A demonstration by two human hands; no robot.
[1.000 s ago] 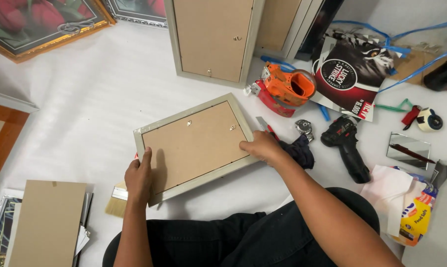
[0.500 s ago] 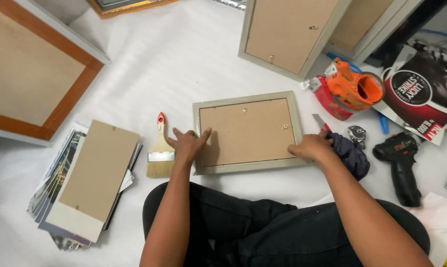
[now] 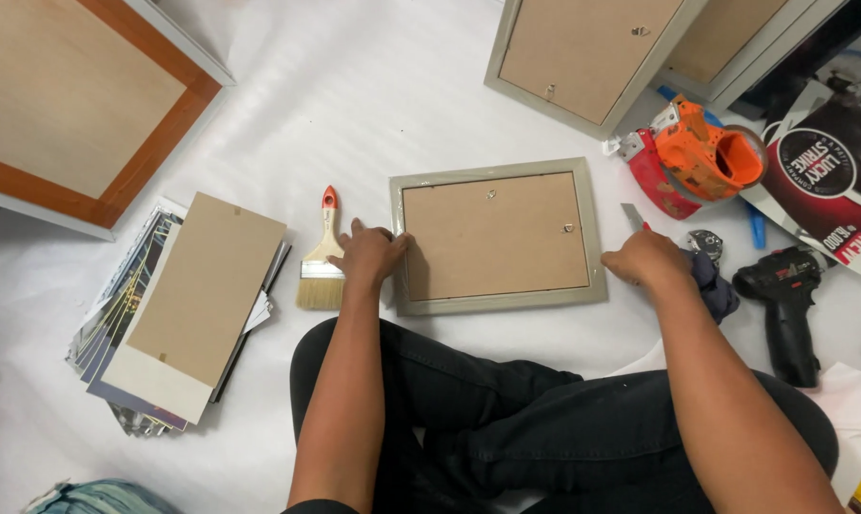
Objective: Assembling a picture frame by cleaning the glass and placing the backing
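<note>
Risk: the frame [image 3: 495,238], face down on the white sheet [image 3: 354,86] before the knees, may slide, since the left hand [image 3: 368,255] only presses its left edge, fingers spread, clasping nothing. The right hand [image 3: 647,259] is closed on a blade [image 3: 632,216] just beside the right edge; a slip could gouge the backing.

Count, largest first: four frames, one print stack [image 3: 178,309], one drill [image 3: 782,295], one tape dispenser [image 3: 702,157], one brush [image 3: 322,257].
</note>
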